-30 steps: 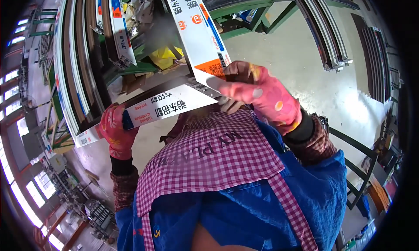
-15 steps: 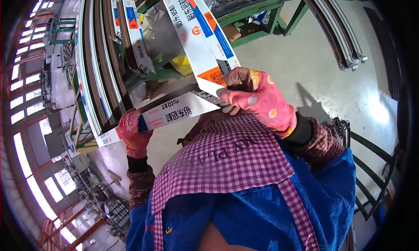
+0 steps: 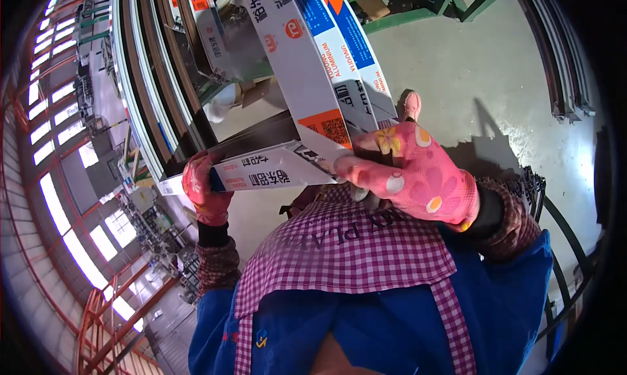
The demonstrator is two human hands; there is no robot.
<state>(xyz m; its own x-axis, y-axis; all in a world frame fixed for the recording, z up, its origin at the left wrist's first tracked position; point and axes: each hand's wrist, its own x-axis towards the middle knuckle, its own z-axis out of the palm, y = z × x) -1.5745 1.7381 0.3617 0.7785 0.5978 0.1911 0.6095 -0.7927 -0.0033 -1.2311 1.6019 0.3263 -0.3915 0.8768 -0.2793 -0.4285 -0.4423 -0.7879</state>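
My left hand (image 3: 204, 191), in a pink glove, grips the left part of a long profile wrapped in white printed film (image 3: 261, 172) that lies across in front of my chest. My right hand (image 3: 411, 172), in a pink flowered glove, is closed on the end of the white wrapping film (image 3: 307, 81) with blue and orange patches, where it meets the wrapped profile. The film strip runs up and away from that hand toward the top of the view. I wear a pink checked apron (image 3: 353, 251) over a blue jacket.
Long metal profiles (image 3: 140, 88) lie stacked on a rack at the left and run toward the top. More profiles (image 3: 562, 62) lie on the grey concrete floor (image 3: 470, 68) at the right. A green metal frame (image 3: 424, 9) stands at the top. Factory windows curve along the left rim.
Both hands and the wrapped profile have come closer and lower in the view. The film strip now rises more steeply from my right hand.
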